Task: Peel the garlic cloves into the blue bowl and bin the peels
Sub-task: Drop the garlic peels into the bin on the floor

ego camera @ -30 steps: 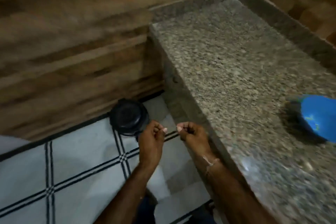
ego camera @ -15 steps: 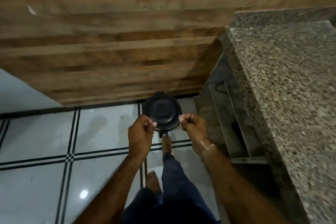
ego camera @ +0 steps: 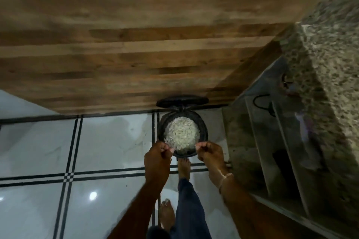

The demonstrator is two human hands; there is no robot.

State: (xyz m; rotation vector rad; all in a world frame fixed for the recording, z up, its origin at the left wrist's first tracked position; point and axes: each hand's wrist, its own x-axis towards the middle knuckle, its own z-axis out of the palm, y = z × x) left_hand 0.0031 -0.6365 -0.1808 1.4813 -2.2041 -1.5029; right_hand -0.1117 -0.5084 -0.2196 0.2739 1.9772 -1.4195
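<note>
A black round pedal bin stands on the floor against the wooden wall, its lid swung up. Pale garlic peels fill the bin. My left hand and my right hand hover over the bin's near rim, one on each side. Both have their fingers curled in, with a pale sliver of peel at the fingertips. What else lies inside the fists is hidden. The blue bowl is out of view.
My bare foot is at the bin's base, at its pedal; the other foot stands behind on the white tiled floor. The granite counter rises at the right, with shelves beneath it.
My view swung from the counter and blue bowl down to the floor. The bin's lid, closed half a second ago, now stands up. Both hands moved over the bin.
</note>
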